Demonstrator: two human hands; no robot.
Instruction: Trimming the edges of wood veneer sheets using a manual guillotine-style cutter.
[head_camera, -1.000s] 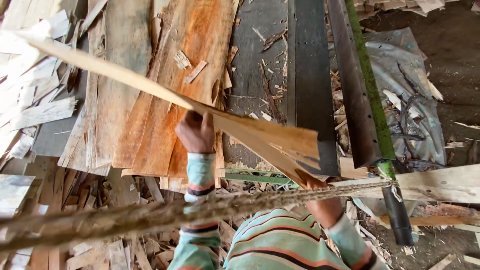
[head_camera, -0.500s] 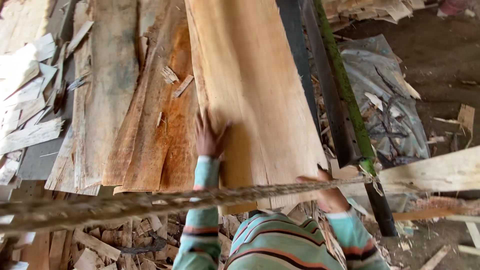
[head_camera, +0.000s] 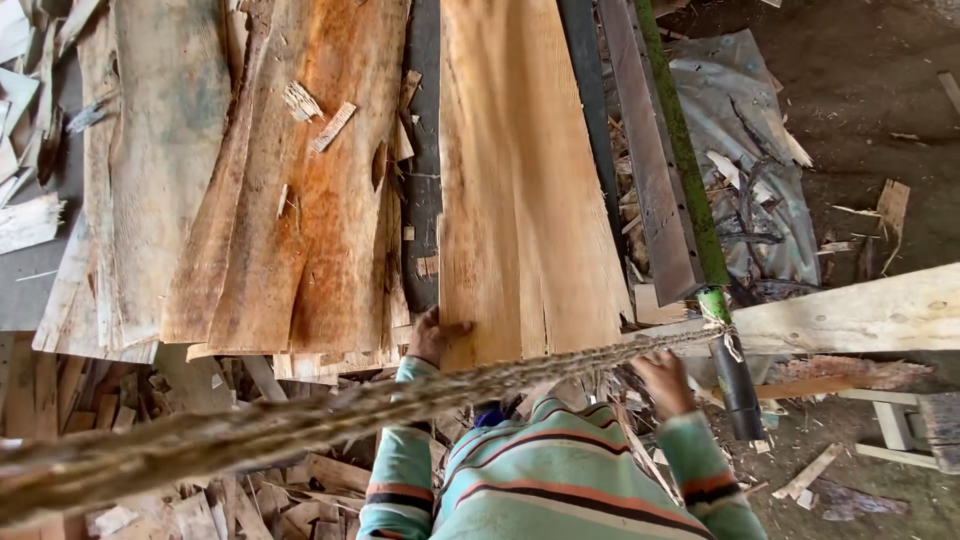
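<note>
Veneer sheet (head_camera: 520, 180): 1 thin, pale tan wood sheet with lengthwise grain, lying flat and running away from the viewer. Its near edge is ragged and split into strips. It rests beside a stack of reddish-orange sheets, with a dark gap between them.

The veneer sheet (head_camera: 520, 180) is pale orange; left of it a rusty-orange board (head_camera: 310, 200); below, mint sleeves (head_camera: 400, 470) with orange-dark stripes.
</note>
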